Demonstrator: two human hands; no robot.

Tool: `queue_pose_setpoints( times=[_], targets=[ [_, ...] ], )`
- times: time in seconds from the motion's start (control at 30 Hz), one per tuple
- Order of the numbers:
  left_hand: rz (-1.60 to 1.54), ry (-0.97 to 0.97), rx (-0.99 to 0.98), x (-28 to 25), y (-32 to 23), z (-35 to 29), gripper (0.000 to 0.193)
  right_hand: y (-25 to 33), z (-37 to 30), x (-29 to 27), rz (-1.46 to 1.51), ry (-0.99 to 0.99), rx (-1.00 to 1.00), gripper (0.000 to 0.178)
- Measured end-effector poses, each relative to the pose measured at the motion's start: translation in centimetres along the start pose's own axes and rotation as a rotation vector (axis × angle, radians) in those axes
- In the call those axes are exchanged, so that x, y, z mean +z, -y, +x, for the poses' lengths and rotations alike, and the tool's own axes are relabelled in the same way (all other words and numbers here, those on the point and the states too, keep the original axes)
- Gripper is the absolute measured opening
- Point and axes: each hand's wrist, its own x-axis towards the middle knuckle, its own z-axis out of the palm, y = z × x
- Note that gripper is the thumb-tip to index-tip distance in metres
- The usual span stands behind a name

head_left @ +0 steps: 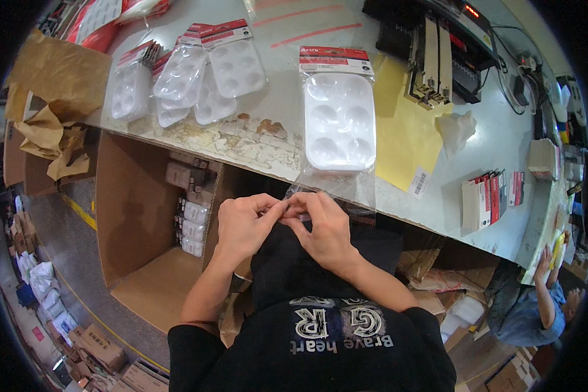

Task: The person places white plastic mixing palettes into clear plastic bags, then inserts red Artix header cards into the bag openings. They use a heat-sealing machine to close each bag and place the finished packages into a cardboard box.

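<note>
A white plastic paint palette (340,124) with rounded wells lies on the table's front edge, inside a clear plastic bag (356,188) topped by a red and white header card (336,60). The bag's loose near end hangs over the edge toward me. My left hand (247,225) pinches at that end with thumb and fingers. Right beside it, my right hand (321,228) is also closed on the plastic, and the fingertips of both nearly meet. What exactly lies between the fingertips is too small to make out.
Several bagged palettes (206,72) are heaped at the far left. A yellow sheet (405,144) lies under a black machine (438,46); stacked cards (483,199) stand at right. Below the table is an open carton (137,215) with packs. Another person's hand (543,264) shows at far right.
</note>
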Motion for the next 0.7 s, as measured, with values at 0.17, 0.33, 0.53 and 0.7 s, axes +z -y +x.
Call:
queue_pose_setpoints(
  times=[0.17,0.33,0.53,0.7],
  targets=[
    [0.106,-0.041,0.015,0.1,-0.3,0.0,0.017,1.0,0.2,0.1,0.046,-0.022,0.014,0.037],
    [-0.005,-0.026,-0.011,0.3,0.0,-0.1,0.018,-3.7,-8.9,-5.6,-0.174,0.087,0.15,0.032],
    [-0.238,-0.238,0.589,-0.4,0.7,0.4,0.015,-14.1,-32.1,-25.1,-1.092,0.008,0.836,0.016],
    [0.646,-0.352,1.325,0.0,1.3,2.3,0.05,-11.9,-26.1,-26.4,-0.993,0.063,0.977,0.014]
  ],
)
